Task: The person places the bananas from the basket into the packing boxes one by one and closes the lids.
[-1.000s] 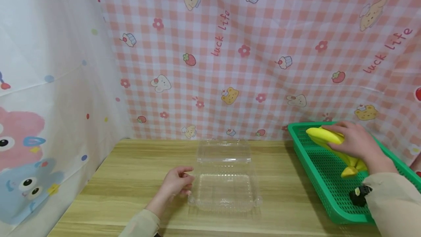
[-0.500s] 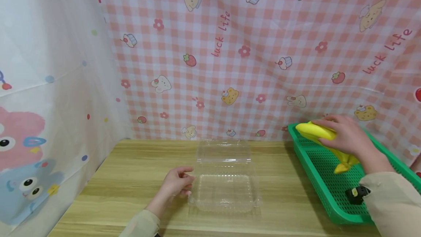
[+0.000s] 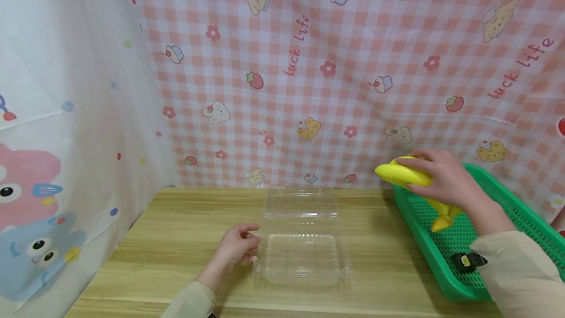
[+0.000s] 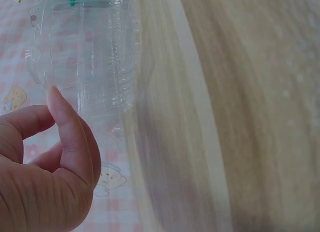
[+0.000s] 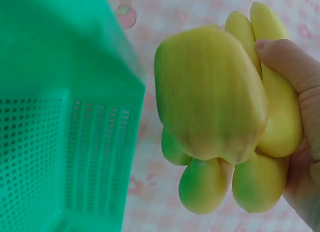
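My right hand [image 3: 446, 175] grips a yellow toy bunch of bananas [image 3: 403, 173] above the left rim of the green basket [image 3: 419, 239]. In the right wrist view the stem end of the bananas [image 5: 210, 92] faces the camera, and the thumb presses along one banana. An open, clear plastic clamshell box [image 3: 304, 259] sits on the table, lid tipped back. Beside its left edge rests my left hand [image 3: 238, 244], fingers loosely bent. In the left wrist view a fingertip is close to the box [image 4: 90, 52]; whether it touches cannot be told.
The perforated green basket stands at the table's right side. A pink checked cloth [image 3: 282, 87] hangs behind the wooden table [image 3: 185, 220], and a white printed cloth [image 3: 79, 126] on the left. A black device [image 3: 468, 261] hangs at the right wrist.
My right hand has moved left and slightly up with the bananas, from over the basket's inside to above its left rim. The left hand and the clear box have stayed put.
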A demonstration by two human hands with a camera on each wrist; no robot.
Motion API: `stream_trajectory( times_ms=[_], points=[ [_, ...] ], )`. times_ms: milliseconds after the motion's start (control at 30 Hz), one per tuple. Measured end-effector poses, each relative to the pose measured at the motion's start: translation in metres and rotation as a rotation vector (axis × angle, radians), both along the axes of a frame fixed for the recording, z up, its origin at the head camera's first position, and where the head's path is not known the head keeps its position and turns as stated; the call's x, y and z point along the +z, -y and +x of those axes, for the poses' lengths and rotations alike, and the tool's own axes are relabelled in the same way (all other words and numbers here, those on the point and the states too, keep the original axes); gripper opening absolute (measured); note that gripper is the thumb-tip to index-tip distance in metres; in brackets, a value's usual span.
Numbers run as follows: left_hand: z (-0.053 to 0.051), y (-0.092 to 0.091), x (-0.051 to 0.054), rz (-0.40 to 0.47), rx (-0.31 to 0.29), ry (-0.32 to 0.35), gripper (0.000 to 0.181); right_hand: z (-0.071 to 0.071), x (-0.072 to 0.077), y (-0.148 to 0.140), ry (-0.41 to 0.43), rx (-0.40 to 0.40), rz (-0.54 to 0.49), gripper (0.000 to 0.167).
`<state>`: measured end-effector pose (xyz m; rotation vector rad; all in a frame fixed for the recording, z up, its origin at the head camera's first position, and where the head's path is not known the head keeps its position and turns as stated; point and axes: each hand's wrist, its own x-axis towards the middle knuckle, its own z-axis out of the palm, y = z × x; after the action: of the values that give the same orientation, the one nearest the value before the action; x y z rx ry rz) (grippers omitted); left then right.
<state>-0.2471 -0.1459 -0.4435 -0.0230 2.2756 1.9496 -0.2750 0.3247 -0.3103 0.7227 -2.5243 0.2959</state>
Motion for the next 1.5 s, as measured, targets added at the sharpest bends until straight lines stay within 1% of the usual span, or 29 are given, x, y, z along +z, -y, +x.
stream_trajectory(
  times_ms=[67,267,500,700,933,1133,1400,1500],
  points=[
    [0.0,0.0,0.0,-0.002,0.001,0.001,0.044,0.0,0.0,0.005,-0.025,0.032,0.004,0.057],
    [0.001,0.0,0.0,-0.004,0.001,0.004,0.044,0.002,-0.002,0.023,-0.047,0.081,-0.005,0.058],
    [0.001,0.001,0.0,0.0,0.004,0.0,0.044,0.002,-0.004,0.045,-0.094,0.169,0.014,0.057],
    [0.001,0.0,0.0,0.0,0.0,-0.003,0.044,0.003,-0.009,0.063,-0.09,0.203,0.025,0.055],
    [0.001,0.0,-0.001,-0.001,0.001,-0.001,0.044,0.0,-0.018,0.081,-0.112,0.258,0.037,0.056],
    [0.001,-0.001,-0.002,-0.01,0.009,-0.002,0.044,-0.002,-0.027,0.1,-0.096,0.29,0.031,0.056],
    [0.0,0.0,-0.001,-0.02,0.014,0.005,0.043,-0.003,-0.035,0.127,-0.102,0.385,-0.001,0.056],
    [0.0,0.0,0.0,-0.02,0.015,0.006,0.043,-0.003,-0.037,0.137,-0.096,0.408,-0.001,0.055]
  ],
)
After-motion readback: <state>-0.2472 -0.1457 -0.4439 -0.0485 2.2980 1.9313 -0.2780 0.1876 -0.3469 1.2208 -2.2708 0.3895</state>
